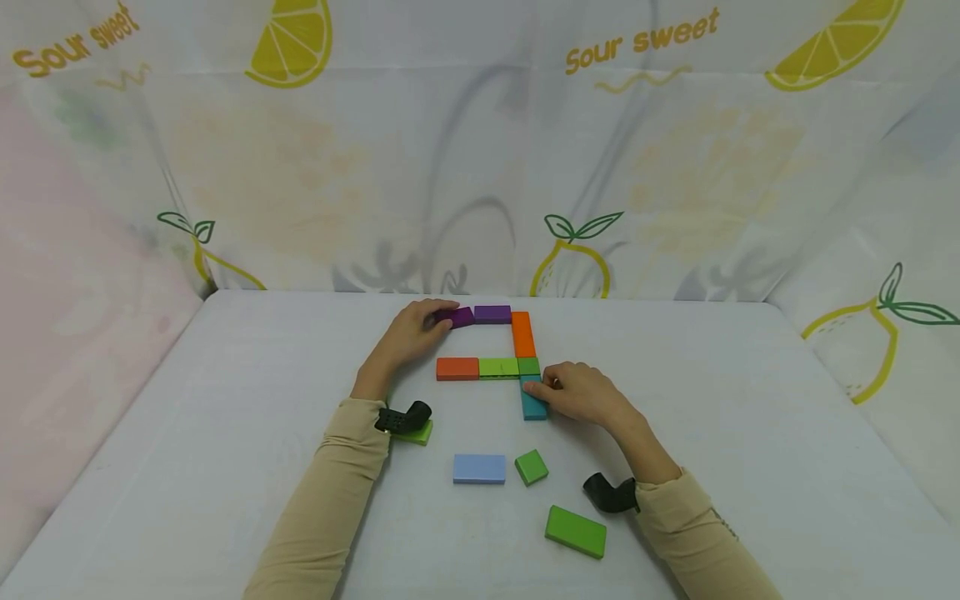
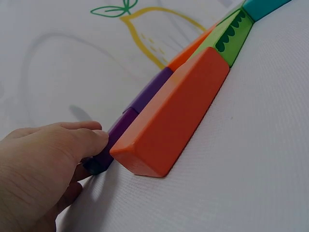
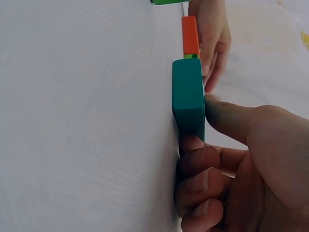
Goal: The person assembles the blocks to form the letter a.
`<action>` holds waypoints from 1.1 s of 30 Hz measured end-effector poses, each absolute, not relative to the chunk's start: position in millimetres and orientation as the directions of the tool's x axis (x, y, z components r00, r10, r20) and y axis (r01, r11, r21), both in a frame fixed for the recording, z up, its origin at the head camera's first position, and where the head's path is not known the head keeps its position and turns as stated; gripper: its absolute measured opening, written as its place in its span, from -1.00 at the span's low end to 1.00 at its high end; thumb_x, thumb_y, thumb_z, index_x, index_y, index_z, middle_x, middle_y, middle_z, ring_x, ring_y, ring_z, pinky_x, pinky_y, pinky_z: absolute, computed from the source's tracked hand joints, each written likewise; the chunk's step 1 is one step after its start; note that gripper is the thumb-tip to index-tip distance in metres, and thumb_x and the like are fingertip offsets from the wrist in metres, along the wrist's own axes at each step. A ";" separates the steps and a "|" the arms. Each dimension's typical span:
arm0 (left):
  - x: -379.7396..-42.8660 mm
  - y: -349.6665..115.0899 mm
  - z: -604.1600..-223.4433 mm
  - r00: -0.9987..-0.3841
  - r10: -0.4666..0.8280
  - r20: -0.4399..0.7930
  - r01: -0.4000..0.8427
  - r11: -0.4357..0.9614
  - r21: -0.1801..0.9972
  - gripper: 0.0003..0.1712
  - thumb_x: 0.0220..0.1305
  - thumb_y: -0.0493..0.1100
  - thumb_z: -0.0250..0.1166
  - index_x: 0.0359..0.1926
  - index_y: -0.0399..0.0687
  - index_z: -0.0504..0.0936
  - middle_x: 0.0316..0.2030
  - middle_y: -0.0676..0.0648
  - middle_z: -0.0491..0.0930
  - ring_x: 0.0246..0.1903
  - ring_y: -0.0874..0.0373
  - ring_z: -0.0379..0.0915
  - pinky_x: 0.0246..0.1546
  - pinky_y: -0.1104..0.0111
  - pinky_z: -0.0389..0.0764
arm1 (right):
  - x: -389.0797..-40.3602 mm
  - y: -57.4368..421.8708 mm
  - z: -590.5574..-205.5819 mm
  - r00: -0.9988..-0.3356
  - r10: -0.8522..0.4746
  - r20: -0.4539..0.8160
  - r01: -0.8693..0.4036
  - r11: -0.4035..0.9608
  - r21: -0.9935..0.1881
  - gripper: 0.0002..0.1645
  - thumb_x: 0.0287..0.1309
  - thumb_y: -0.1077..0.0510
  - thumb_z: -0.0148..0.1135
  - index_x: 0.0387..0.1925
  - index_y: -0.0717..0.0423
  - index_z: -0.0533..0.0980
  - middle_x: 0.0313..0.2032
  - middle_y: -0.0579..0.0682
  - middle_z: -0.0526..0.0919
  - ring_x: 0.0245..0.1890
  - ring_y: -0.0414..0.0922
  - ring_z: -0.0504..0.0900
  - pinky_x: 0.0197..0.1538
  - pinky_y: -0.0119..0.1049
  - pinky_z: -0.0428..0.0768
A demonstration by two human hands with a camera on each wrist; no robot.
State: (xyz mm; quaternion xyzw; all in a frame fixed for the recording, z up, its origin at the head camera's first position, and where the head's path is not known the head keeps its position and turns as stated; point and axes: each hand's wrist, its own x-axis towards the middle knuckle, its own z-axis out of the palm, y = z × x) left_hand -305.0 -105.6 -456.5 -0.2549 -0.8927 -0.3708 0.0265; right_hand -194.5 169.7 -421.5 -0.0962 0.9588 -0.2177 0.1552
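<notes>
At the far side of the table my left hand (image 1: 411, 335) grips a dark purple block (image 1: 462, 317) between thumb and fingers. The block sits slightly tilted, its right end against a purple block (image 1: 492, 314). An orange block (image 1: 522, 335) runs from there toward me to a small green square block (image 1: 528, 366). Left of that square lie a light green block (image 1: 498, 368) and a red-orange block (image 1: 457, 369) in a row. My right hand (image 1: 588, 393) holds a teal block (image 3: 188, 87) below the square, thumb on top and fingers curled at its right side.
Nearer to me lie a light blue block (image 1: 479, 469), a green square block (image 1: 532, 467) and a green rectangular block (image 1: 576, 532). A lime green block (image 1: 418, 434) is partly hidden under my left wrist. A printed curtain (image 1: 480, 167) hangs behind the white table (image 1: 225, 467).
</notes>
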 end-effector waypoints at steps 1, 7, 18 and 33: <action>-304.7 -105.5 -455.9 -0.867 0.437 0.238 0.477 0.595 0.647 -0.59 0.31 -0.18 0.15 0.17 -0.08 0.52 0.15 -0.18 0.52 0.23 -0.11 0.33 0.32 0.06 0.24 | -194.5 169.7 -421.6 -0.934 -0.249 -0.256 -0.114 0.887 -0.448 -0.54 0.26 -0.22 0.06 -0.53 0.04 0.46 -0.67 -0.12 0.32 -0.60 -0.16 0.36 -0.52 -0.38 0.22; -304.1 -104.2 -454.6 -0.876 0.426 0.227 0.460 0.595 0.660 -0.59 0.31 -0.17 0.15 0.17 -0.08 0.52 0.14 -0.16 0.53 0.22 -0.08 0.34 0.32 0.10 0.24 | -194.4 169.8 -422.4 -0.937 -0.243 -0.251 -0.113 0.890 -0.443 -0.54 0.25 -0.22 0.07 -0.52 0.04 0.46 -0.66 -0.12 0.34 -0.58 -0.15 0.37 -0.51 -0.37 0.24; -305.4 -101.9 -454.6 -0.887 0.348 0.305 0.456 0.540 0.708 -0.65 0.35 -0.22 0.11 0.13 -0.13 0.51 0.06 -0.14 0.54 0.02 -0.02 0.48 0.15 0.15 0.43 | -195.5 169.7 -422.5 -0.938 -0.238 -0.253 -0.111 0.895 -0.431 -0.52 0.27 -0.24 0.03 -0.51 0.04 0.47 -0.65 -0.11 0.34 -0.58 -0.15 0.38 -0.50 -0.37 0.24; -303.6 -105.0 -448.7 -0.885 0.247 0.394 0.465 0.487 0.739 -0.67 0.34 -0.25 0.12 0.10 -0.10 0.54 0.00 -0.14 0.52 -0.01 0.01 0.43 0.00 0.11 0.52 | -196.2 170.9 -421.4 -0.933 -0.253 -0.257 -0.120 0.890 -0.440 -0.48 0.31 -0.25 -0.06 -0.46 0.06 0.49 -0.62 -0.09 0.35 -0.54 -0.14 0.40 -0.47 -0.35 0.28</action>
